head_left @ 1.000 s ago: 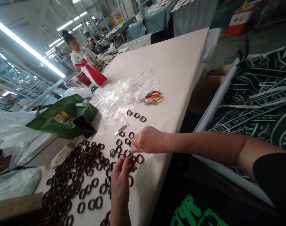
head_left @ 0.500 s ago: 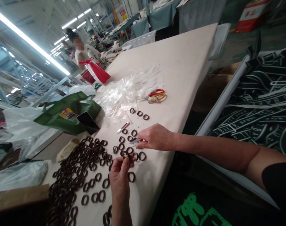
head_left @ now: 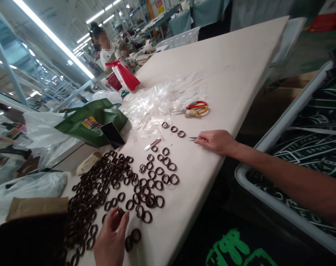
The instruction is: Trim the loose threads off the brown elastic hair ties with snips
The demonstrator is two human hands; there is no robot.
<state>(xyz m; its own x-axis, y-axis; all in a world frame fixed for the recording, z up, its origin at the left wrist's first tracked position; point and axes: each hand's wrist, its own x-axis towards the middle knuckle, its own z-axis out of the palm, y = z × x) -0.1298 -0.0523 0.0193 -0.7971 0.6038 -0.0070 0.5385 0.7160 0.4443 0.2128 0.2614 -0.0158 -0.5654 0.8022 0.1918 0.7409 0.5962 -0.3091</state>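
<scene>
Several dark brown rings lie spread over the near end of a long cream table. My left hand is at the bottom edge, fingers pinched on one dark ring just above the table. My right hand rests near the table's right edge, closed on a small metal snipper whose tip points left toward three separate rings. A second small snipper with a pink handle lies loose beside the rings.
Red and yellow handled scissors lie by a heap of clear plastic bags. A green bag with a dark phone, a red bag and a white crate stand further off. A person sits at the far left.
My right hand drew back to the right, away from the rings, with the snipper in it. My left hand moved down and left with a ring. The camera shifted.
</scene>
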